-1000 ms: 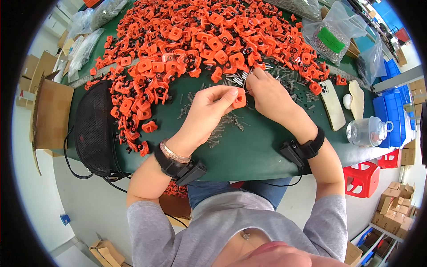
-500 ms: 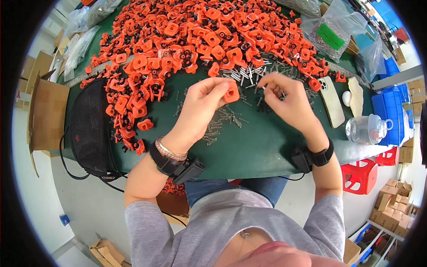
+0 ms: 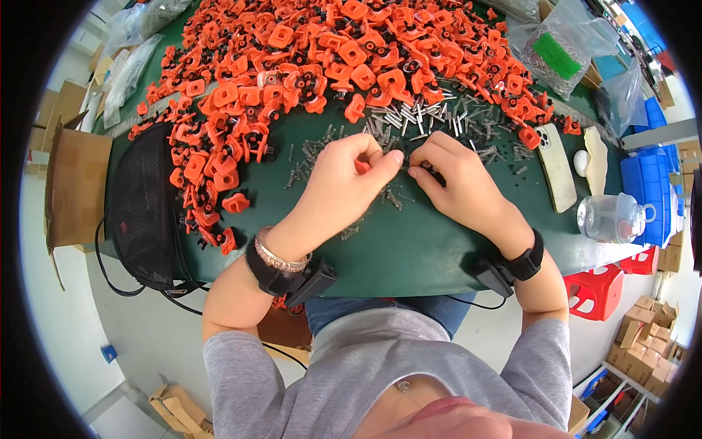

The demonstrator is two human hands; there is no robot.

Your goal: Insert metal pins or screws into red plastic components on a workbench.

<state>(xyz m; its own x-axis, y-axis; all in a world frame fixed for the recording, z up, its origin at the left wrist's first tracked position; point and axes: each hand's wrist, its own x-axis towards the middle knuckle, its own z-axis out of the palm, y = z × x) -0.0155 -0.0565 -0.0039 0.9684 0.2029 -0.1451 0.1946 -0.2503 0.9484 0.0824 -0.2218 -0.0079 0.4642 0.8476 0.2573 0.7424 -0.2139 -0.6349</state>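
My left hand (image 3: 351, 172) is closed around an orange plastic part (image 3: 362, 167), mostly hidden by the fingers. Close beside it, my right hand (image 3: 457, 175) has its thumb and fingertips pinched together. Something small and dark shows under those fingers, too small to name. Just beyond both hands lie loose silver metal pins (image 3: 420, 117). Small coil springs (image 3: 311, 157) are scattered around and under my left hand, and tiny black pieces (image 3: 491, 154) lie past my right hand. A large heap of orange parts with black fittings (image 3: 322, 58) covers the far side of the green table (image 3: 409, 252).
To the left sits a black mesh bag (image 3: 146, 212) by a cardboard box (image 3: 80, 186). On the right are a phone (image 3: 557, 170), a clear plastic jar (image 3: 608, 218), blue bins (image 3: 647, 194) and a bag of small metal parts (image 3: 559, 58). A red stool (image 3: 596, 293) stands below.
My right hand has drawn back from the pins and come leftward, close to my left hand. My left hand has turned, so the orange part is now mostly covered.
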